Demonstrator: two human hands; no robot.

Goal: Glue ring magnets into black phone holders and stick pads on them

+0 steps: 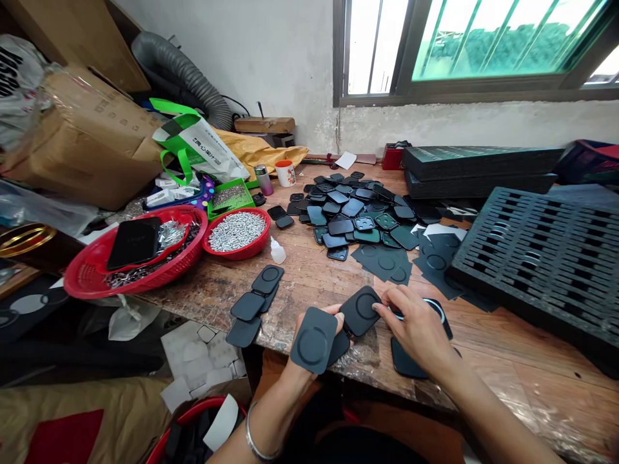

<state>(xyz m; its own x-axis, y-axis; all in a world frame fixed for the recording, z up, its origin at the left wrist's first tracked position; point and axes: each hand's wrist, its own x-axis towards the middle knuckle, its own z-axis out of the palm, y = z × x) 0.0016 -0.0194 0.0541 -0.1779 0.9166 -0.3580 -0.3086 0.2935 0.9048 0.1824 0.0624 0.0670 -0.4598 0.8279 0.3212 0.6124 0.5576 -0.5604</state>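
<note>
Black panels [313, 341] sit over the table's [302, 280] near edge, the left hand [296, 374] curled closed around them, likely for steadiness; the right hand [420, 325] has fingertips nearly together at one panel's edge, grip unclear.

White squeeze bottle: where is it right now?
In the head view, the white squeeze bottle stands left of centre on the wooden table, just right of the red bowl of screws.
</note>
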